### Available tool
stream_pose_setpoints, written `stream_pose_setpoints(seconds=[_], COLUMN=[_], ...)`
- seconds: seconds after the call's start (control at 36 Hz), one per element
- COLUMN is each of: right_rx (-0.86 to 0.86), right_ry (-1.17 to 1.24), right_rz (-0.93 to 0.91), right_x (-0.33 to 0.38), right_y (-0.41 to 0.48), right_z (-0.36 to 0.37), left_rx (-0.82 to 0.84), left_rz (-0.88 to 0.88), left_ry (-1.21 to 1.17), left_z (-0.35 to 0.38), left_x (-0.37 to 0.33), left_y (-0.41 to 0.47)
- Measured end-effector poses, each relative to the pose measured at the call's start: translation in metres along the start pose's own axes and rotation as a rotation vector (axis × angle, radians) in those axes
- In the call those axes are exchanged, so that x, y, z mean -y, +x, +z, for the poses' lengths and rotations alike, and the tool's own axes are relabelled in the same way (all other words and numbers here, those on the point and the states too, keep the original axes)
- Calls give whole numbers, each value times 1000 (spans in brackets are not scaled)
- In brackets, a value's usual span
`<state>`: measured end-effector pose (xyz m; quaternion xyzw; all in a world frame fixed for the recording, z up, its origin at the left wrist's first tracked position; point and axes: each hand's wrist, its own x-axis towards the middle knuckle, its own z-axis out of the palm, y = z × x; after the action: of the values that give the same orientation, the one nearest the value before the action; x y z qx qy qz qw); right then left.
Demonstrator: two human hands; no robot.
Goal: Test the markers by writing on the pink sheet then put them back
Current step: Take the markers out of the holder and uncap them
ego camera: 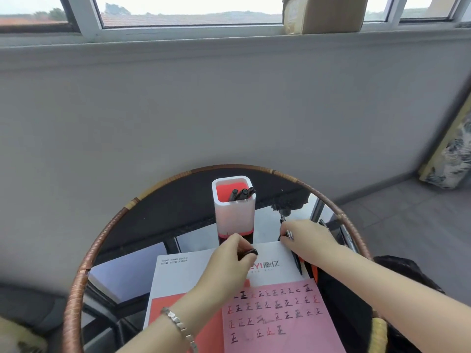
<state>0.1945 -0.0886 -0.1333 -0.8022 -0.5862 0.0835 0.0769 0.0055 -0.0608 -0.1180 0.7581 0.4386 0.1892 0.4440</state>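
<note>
Two grips busy: right hand grasps a marker lying lengthwise away; left hand pinches a black cap.

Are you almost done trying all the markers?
Lots looks done: the pink sheet carries rows of red and black test marks, and a few dark markers stand in the white square holder. In hand: the left hand pinches a small black piece, perhaps a cap; the right hand grips a black marker. Left: returning that one.

The single head-worn camera looks forward and down, close over a round glass table, facing a grey wall and window.
</note>
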Motion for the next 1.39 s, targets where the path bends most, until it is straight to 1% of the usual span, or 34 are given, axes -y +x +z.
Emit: stream_pose_setpoints(seconds=[0.11,0.25,0.33,0.42,0.47,0.58,0.64,0.69,0.75,0.86,0.92,1.08,1.11,1.22,1.28,1.33,1.39], right_rx=[-58,-98,-115,-149,-180,-295,-376,-415,-394,-270,-272,-473,-520,-675,-733,-735,-684], right_ry=[19,157,228,304,364,390,338,296,276,217,200,196,231,516,583,622,656], right_rz=[11,51,40,8,-31,-169,-253,-314,-337,-319,-312,-339,-350,-403,-458,-494,-513], right_x=[-9,-16,-19,-13,-5,17,29,40,50,64,68,73,74,82,84,86,86], right_y=[1,1,-1,-6,-8,-8,-5,0,8,21,24,26,23,-2,-16,-29,-38], right_z=[-3,-13,-21,-31,-38,-51,-56,-59,-61,-61,-59,-58,-63,-96,-113,-125,-129], left_rx=[-40,-38,-44,4,14,-80,-121,-138,-143,-175,-186,-222,-235,-309,-338,-337,-306], left_rz=[22,56,67,93,115,149,135,102,72,38,28,63,82,187,242,304,368], left_ry=[31,150,202,217,267,370,363,349,349,344,332,301,296,225,156,73,-14], left_z=[21,49,57,58,56,38,24,9,-6,-32,-42,-57,-58,-60,-59,-57,-54], left_x=[-5,-14,-18,-18,-17,-13,-11,-8,-5,4,8,12,11,2,-4,-14,-25], left_y=[16,37,44,45,44,37,32,26,20,9,4,-7,-8,-10,-11,-11,-12])
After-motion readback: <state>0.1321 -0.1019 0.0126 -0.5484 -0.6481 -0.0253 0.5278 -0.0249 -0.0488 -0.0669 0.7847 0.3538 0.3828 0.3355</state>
